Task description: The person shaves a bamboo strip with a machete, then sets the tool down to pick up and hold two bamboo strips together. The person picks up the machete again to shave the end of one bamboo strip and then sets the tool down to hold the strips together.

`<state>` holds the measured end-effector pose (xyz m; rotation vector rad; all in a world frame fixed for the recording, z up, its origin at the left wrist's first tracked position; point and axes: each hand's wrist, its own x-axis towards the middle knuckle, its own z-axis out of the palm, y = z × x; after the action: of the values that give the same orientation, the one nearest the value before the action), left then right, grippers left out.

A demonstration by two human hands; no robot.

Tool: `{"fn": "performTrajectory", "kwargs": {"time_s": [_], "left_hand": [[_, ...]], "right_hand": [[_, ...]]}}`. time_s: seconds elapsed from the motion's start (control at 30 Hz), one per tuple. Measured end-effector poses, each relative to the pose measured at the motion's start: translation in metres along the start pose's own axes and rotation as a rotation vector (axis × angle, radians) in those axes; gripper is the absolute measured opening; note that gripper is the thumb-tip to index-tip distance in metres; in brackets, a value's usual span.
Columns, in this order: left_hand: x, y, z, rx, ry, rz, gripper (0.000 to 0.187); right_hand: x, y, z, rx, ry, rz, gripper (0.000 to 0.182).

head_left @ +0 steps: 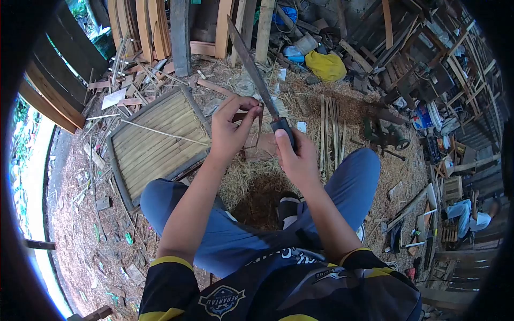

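My right hand (296,155) is wrapped round the black handle of a machete (254,71), its long blade slanting up and to the left. The thumb lies along the top of the handle. My left hand (231,124) is closed in a pinch beside the blade's lower part. A thin brownish strip (259,130) hangs down from its fingertips; the end inside the fingers is hidden. Left of that hand lies a framed panel of bamboo slats (152,151), with one pale thin stick (155,130) across it.
Several long thin bamboo strips (329,128) lie right of my hands. Beyond them stands a dark metal vise-like tool (386,134). A yellow sack (325,66) and upright planks (152,29) are at the back. Shavings cover the ground. A person (474,219) sits at far right.
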<state>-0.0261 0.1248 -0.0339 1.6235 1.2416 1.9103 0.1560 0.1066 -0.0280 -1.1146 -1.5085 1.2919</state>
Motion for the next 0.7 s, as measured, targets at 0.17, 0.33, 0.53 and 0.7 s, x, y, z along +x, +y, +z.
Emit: {"fn": "performTrajectory", "kwargs": {"time_s": [0.17,0.33,0.53,0.7], "left_hand": [[0.002,-0.006,-0.007,0.053,0.066,-0.018,0.009],[0.008,-0.018,-0.023,0.024,0.17,-0.064,0.007],[0.018,-0.015,-0.058,-0.104,0.359,-0.073,0.008],[0.023,-0.003,-0.097,-0.164,0.572,-0.043,0.008]], "right_hand": [[-0.002,-0.016,0.001,0.317,-0.003,0.069,0.036],[0.031,-0.003,-0.015,0.33,0.08,0.082,0.04],[0.113,0.161,-0.039,-0.411,0.253,0.003,0.046],[0.084,0.206,-0.037,-0.789,0.109,0.128,0.054]]}}
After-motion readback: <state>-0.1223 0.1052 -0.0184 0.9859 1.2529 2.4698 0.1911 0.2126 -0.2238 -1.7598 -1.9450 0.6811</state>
